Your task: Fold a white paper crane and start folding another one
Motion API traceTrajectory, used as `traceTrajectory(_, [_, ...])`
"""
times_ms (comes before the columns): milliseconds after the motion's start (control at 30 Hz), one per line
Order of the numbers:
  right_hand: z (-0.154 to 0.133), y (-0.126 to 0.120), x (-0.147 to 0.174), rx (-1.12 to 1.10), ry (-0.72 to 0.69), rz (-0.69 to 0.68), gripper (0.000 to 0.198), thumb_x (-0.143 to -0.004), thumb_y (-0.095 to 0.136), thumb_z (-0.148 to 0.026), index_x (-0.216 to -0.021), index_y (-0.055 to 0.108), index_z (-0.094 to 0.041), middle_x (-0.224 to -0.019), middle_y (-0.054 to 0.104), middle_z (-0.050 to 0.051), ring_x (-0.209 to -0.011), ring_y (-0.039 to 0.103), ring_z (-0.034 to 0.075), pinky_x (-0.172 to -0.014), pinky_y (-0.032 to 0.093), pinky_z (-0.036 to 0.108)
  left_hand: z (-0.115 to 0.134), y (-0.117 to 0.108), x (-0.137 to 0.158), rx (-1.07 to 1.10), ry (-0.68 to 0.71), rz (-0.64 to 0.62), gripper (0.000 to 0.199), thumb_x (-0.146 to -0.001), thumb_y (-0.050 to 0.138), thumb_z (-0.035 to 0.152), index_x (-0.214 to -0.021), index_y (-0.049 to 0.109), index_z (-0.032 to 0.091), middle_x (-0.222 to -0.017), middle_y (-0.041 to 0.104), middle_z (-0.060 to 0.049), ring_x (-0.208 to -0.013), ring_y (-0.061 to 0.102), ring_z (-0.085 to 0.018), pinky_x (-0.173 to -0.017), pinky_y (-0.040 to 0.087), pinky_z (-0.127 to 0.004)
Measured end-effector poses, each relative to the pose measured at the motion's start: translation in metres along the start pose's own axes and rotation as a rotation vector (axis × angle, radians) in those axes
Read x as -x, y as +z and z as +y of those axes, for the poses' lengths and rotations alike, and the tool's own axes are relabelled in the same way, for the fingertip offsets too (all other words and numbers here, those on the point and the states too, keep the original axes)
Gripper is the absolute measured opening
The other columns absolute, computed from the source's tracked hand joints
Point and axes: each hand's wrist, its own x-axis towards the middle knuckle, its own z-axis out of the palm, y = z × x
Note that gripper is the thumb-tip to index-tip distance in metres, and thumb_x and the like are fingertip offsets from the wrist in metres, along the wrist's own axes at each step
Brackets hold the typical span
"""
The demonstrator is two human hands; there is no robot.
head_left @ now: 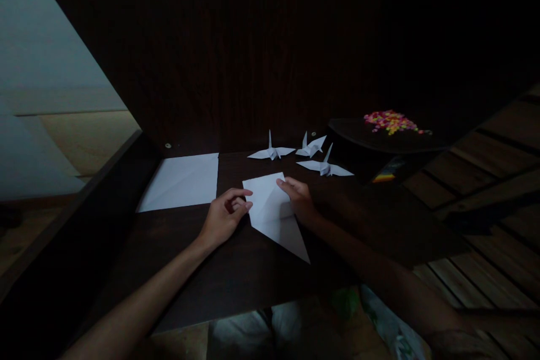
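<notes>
A white sheet of paper point(270, 208), partly folded, is between my hands above the dark tabletop, with a long point reaching down to the right. My right hand point(298, 197) grips its upper right edge, thumb on top and the other fingers mostly behind. At the left edge, my left hand point(228, 211) has its fingers curled, with the thumb and forefinger tips touching the paper. Three folded white paper cranes stand beyond it: a left one point(272, 153), a back right one point(311, 148) and a front right one point(325, 168).
Another white sheet point(183, 183) with faint creases lies at the left. On a dark raised ledge point(350, 130) at the right sits a heap of small colourful pieces point(392, 122). A dark upright panel point(236, 67) closes off the back, and a low side wall point(84, 208) runs along the left.
</notes>
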Motion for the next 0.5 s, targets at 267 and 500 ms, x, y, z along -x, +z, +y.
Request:
traceTrajectory(267, [-0.005,-0.001,0.001,-0.008,-0.009,0.023,0.037,-0.066,0.068,-0.051,-0.057,0.050,-0.020,-0.054,0.047,-0.003,-0.053,0.041,0.012,-0.050,0.031,0.025,0.010,-0.001,0.004,-0.010,-0.062,-0.123,0.043,-0.077,0.071,0.028,-0.115,0.058,0.015,-0.062,0.053,0.005,-0.054,0.049,-0.008,-0.052,0.039,-0.019])
traceTrajectory(500, [-0.007,-0.003,-0.001,-0.009,-0.004,0.054,0.039,-0.064,0.069,-0.052,-0.056,0.048,-0.020,-0.052,0.045,-0.004,-0.051,0.040,0.012,-0.049,0.031,0.026,0.013,0.002,0.008,0.025,-0.039,-0.201,0.055,-0.075,0.073,0.024,-0.126,0.053,0.023,-0.116,0.050,-0.007,-0.061,0.057,-0.004,-0.056,0.047,-0.019])
